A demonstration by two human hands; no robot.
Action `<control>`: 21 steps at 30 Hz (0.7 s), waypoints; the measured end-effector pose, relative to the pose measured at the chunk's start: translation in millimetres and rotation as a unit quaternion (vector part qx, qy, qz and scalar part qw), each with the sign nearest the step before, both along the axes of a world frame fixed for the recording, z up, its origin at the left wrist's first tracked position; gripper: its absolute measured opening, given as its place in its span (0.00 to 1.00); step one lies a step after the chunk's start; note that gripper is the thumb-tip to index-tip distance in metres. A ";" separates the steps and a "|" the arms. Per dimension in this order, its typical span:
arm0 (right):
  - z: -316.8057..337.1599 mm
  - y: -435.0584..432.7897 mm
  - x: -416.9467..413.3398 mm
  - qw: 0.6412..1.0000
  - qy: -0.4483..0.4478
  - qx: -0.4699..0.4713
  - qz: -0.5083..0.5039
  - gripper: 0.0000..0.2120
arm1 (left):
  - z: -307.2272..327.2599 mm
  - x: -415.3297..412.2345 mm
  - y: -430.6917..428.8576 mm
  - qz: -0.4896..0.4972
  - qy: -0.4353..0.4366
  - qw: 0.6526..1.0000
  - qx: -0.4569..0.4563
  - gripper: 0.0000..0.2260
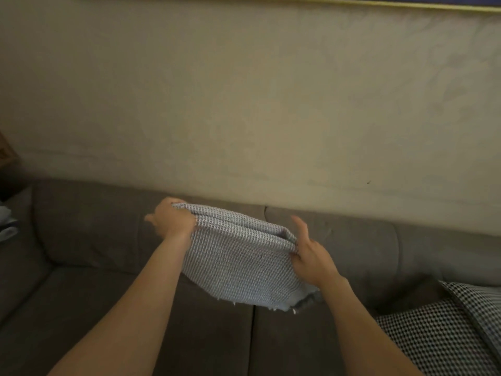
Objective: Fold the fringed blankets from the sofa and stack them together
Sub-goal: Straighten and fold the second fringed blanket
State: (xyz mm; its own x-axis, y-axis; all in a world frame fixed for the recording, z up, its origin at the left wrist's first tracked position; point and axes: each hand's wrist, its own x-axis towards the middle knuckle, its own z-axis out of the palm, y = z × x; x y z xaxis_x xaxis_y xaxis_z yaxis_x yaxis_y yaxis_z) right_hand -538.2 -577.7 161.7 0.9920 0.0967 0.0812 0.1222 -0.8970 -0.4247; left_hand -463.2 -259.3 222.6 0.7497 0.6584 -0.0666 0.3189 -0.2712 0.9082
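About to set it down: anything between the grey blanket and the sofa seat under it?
Nothing visible. The left hand and right hand hold the grey blanket over the sofa seat; the checkered fabric lies apart at the right.

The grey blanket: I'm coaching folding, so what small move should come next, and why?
Probably lower the grey blanket toward the checkered cloth on the sofa. It already looks folded, held in the air by the left hand and right hand, so stacking seems next.

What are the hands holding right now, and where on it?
A folded pale grey waffle-knit blanket: the left hand grips its upper left corner, the right hand pinches its right edge.
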 end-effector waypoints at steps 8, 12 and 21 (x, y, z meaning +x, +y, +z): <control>31.7 3.4 18.7 0.993 -0.064 0.032 -0.090 0.04 | -76.1 6.9 14.6 -0.068 0.187 0.979 -0.033 0.19; 64.8 14.8 17.3 0.996 -0.076 0.004 -0.046 0.06 | -77.1 -12.6 -6.3 -0.146 0.212 0.965 0.043 0.17; 93.8 61.6 12.0 0.992 -0.093 -0.045 0.077 0.16 | -63.3 -44.0 -59.2 -0.534 0.015 0.842 0.075 0.39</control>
State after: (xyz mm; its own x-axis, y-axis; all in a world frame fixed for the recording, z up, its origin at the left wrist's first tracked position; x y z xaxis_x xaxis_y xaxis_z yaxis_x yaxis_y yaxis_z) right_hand -526.2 -516.1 255.5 0.9336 0.2616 0.2449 0.3298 -0.8945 -0.3020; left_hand -507.3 -318.6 159.4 0.9193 -0.3868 -0.0727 -0.1568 -0.5294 0.8338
